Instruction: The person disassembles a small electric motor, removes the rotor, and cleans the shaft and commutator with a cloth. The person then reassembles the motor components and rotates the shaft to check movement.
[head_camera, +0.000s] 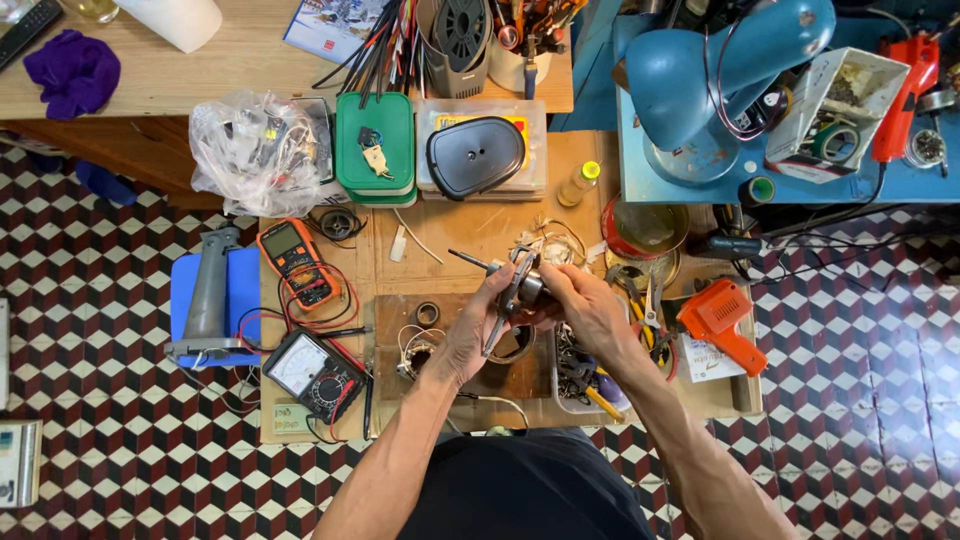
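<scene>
Both hands meet over the cluttered workbench (480, 225). The left hand (478, 325) and right hand (590, 310) grip a small motor (528, 288) between them, its shaft pointing left.

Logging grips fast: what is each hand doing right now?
Left hand: closed on the small motor part with a shaft.
Right hand: closed on the same motor part.

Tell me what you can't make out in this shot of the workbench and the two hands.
Head view only:
- Small motor part: mostly wrapped by the left hand and right hand; its shape is unclear.
- Metal tool at the left hand: too thin to identify.
- Clear plastic bag: its contents blur behind crinkled film.
- Dark remote: cut off by the top-left edge.
- Tray: partly hidden by the right forearm.
</scene>
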